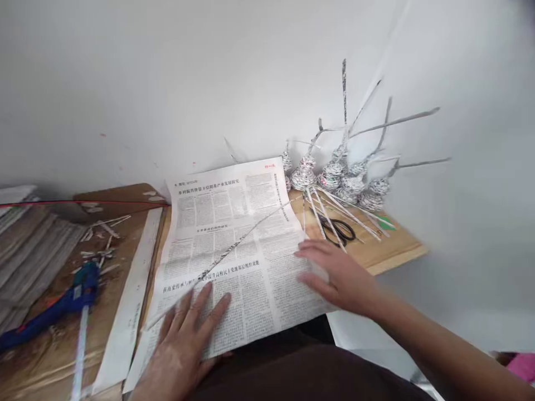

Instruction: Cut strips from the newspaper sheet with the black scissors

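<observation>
A large printed newspaper sheet (225, 223) lies on the wooden table. Across it runs a thin rolled paper strip (238, 243), slanting from lower left to upper right. My left hand (184, 337) rests on the sheet's lower left part with its fingers spread, the fingertips at the strip's lower portion. Over the sheet's right edge is my right hand (334, 273), its fingers apart and holding nothing; whether it touches the paper is unclear.
Woven paper pieces (340, 181) with upright stems stand at the back right, near black scissors (340, 229) and loose paper strips (355, 214). At left are a blue glue gun (81, 289), stacked newspapers (35, 250) and a white strip (130, 312) on cardboard.
</observation>
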`<state>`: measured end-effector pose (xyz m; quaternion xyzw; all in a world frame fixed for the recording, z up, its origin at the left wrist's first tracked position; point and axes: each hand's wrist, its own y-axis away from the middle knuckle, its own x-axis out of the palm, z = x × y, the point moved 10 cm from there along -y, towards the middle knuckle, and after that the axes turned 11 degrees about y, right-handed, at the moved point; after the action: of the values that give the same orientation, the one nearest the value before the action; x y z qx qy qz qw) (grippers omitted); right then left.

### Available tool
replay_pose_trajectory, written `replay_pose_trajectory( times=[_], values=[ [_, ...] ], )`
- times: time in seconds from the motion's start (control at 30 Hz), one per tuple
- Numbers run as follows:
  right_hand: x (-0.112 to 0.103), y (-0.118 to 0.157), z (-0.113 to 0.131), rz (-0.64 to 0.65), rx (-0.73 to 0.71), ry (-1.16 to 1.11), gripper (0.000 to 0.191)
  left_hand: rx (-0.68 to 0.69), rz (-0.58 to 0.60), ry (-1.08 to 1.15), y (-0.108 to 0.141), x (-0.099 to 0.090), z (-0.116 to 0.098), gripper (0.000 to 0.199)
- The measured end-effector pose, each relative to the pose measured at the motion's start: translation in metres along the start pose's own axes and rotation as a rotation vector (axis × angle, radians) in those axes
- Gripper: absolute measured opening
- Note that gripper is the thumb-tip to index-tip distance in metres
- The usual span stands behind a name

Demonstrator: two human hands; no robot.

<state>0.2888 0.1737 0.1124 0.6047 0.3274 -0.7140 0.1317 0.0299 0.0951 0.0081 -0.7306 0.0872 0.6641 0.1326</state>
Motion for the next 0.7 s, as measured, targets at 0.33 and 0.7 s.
replay_pose_trajectory(
  times=[0.33,0.7],
  values=[
    [0.012,-0.093,-0.069,-0.083,0.253,0.254,0.05,-0.034,0.063,-0.019,-0.002,0.007,0.003,0.076],
    [0.027,-0.1,-0.126,-0.082,0.353,0.136,0.033,-0.006,0.024,-0.006,0.001,0.01,0.007,0.081]
  ],
)
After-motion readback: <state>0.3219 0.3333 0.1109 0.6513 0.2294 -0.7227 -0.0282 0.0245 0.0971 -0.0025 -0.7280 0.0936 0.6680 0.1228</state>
